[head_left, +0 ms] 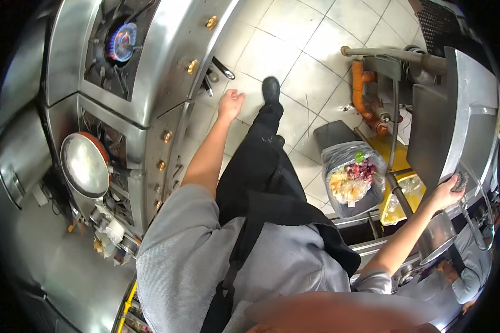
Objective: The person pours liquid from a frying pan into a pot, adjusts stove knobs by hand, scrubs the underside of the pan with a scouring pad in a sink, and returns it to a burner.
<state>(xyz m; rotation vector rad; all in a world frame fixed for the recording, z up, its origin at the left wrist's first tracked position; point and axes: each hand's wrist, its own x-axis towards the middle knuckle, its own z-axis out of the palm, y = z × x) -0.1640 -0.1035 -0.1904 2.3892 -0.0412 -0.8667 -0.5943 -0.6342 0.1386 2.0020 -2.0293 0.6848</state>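
My left hand [231, 104] hangs over the floor beside the stove front, its fingers curled in and nothing visible in them. Out to the right, my right hand [443, 196] grips a grey metal scouring pad [459, 181] at the edge of the steel sink [428, 127]. Below that hand is a steel pot [437, 237], and a bent metal faucet pipe [488, 205] runs beside it.
On the left stands a steel stove [166, 55] with a burning blue flame [122, 42] and a frying pan [86, 165]. A lined bin [329, 161] holds food scraps. Orange pipes [361, 97] run under the sink. Another person [475, 272] is at the lower right.
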